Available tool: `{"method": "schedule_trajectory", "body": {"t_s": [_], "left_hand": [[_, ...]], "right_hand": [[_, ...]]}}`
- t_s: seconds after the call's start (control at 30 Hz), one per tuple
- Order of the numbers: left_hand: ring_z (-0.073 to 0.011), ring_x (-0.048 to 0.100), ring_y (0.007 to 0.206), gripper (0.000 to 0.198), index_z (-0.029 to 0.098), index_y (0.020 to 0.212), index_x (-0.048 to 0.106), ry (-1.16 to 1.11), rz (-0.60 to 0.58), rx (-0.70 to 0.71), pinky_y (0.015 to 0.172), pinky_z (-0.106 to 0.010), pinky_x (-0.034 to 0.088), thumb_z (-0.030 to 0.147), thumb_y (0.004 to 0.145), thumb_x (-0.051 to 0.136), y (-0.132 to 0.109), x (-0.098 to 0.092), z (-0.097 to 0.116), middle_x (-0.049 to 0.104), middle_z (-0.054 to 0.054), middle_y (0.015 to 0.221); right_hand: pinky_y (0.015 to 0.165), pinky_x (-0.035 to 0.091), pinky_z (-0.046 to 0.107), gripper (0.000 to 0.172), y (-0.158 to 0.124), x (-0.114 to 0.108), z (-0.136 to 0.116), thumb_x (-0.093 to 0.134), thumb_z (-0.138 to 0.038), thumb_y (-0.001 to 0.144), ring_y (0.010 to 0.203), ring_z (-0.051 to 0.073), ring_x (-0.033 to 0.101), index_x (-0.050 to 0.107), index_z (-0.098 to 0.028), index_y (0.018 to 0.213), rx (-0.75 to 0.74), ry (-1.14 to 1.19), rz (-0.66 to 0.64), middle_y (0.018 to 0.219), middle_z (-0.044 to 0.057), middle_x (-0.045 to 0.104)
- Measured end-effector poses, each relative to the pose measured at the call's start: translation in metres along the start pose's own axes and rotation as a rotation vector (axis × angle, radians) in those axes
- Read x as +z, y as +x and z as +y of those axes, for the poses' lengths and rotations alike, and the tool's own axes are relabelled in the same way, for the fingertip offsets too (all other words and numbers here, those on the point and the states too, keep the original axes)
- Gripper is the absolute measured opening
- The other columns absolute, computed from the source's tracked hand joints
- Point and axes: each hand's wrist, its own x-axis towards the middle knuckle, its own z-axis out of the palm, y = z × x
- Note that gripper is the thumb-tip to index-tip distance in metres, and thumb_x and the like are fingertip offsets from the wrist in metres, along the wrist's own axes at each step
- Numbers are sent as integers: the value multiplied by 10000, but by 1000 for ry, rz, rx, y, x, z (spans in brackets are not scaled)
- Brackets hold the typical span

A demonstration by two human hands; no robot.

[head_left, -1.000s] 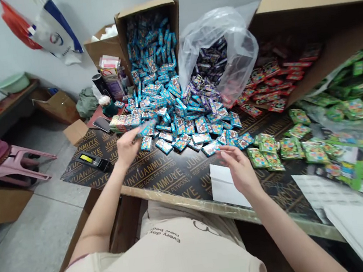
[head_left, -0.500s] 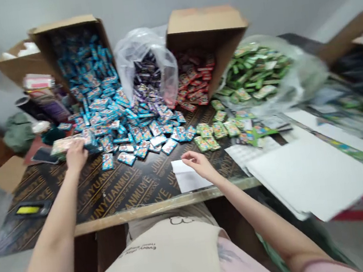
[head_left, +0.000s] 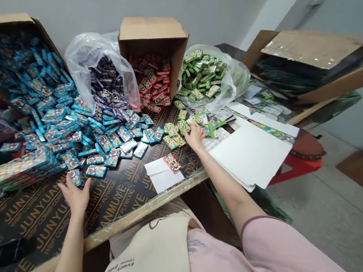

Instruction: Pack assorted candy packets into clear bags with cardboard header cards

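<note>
The black tabletop (head_left: 125,189) repeats "JUNYUANMUYE" and "CORE F-F PLYWOOD"; the apron (head_left: 144,264) reads "Every day".

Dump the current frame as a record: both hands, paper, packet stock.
left_hand: left hand spread at a blue packet, contact unclear
right_hand: right hand at the green packets, grip unclear
paper: white paper, single red packet overlapping it
purple_stock: purple packets in and spilling from clear bag
red_stock: loose red packets, mostly in carton
</note>
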Motion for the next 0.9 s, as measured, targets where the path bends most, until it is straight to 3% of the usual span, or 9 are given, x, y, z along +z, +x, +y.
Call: {"method": "schedule_trajectory", "body": {"t_s": [0.1,0.17,0.3,0.4,0.5,0.6,0.67,0.8,0.9], "left_hand": [[-416,243,1415,898,57,1472,245,-53,-119,37,1121,-565,250,593,805,516,-8,10,-13,300,-277,1490],[-401,237,1422,897,56,1466,256,-53,-152,73,1138,-538,243,597,799,515,-9,13,-17,309,-262,1492],[-396,245,1418,870,91,1460,266,-60,-142,60,1138,-541,254,558,784,551,-13,17,-11,350,-231,1471],[-405,225,1420,865,75,1453,275,-65,-132,59,1138,-555,246,535,781,566,-17,19,-4,389,-230,1440],[-424,209,1419,884,18,1441,291,-35,-89,87,1140,-553,226,547,785,559,-23,21,1,335,-275,1462],[-432,217,1414,886,14,1442,304,8,-40,99,1136,-561,208,548,785,563,-28,19,4,269,-303,1490],[-427,194,1423,871,35,1451,299,23,-31,110,1136,-571,190,544,794,558,-31,14,5,251,-299,1503],[-413,176,1433,844,71,1458,304,31,-47,149,1138,-562,187,547,806,549,-33,2,3,233,-276,1521],[-415,199,1423,835,72,1451,320,29,-48,168,1139,-550,195,551,805,548,-35,-3,1,243,-272,1516]], "right_hand": [[1003,249,496,433,9,-8,31,384,-212,863,1241,313,349,462,-142,1284,145,-21,25,1326,206,452],[1001,250,504,475,13,-13,51,414,-302,880,1269,332,320,421,-137,1325,180,-55,-15,1370,225,410],[1024,242,526,817,17,-16,75,507,-591,831,1355,385,238,271,-107,1446,76,-171,-197,1487,280,258],[1009,293,515,814,16,-14,73,500,-600,838,1293,395,377,338,-51,1416,2,-297,-236,1398,312,398],[927,399,417,576,17,-12,59,555,-419,844,1121,352,559,549,6,1233,-33,-346,-271,1170,302,593],[892,426,347,311,21,-14,42,545,-229,847,1061,306,613,663,-28,1052,-94,-336,-297,1069,268,652],[897,428,342,277,25,-17,34,518,-172,861,1067,300,617,665,-41,1055,-111,-335,-284,1077,269,651],[947,410,405,383,36,-26,34,549,-254,885,1155,338,560,581,-42,1202,-75,-341,-218,1147,291,613],[981,371,520,722,40,-31,51,692,-410,787,1268,388,446,412,-115,1384,108,-255,-181,1328,290,489]]}}
